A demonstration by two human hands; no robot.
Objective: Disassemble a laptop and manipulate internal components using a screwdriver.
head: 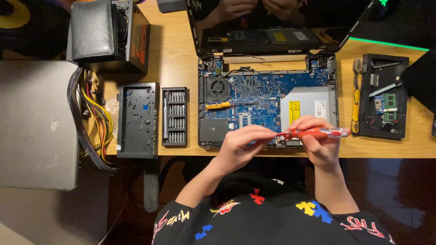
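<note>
Over the laptop (268,97), screwdriver (318,133) level, tip leftward

Your bench is evenly lit from above, with dark surroundings.
You get soft, short shadows under your hands on the wooden desk (181,59). The glossy laptop screen (277,22) mirrors your hands, and a thin green light strip (390,44) glows at the upper right. Focus is sharp across the centre; the floor and corners fall into dimness, with slight wide-angle bending at the edges.
</note>
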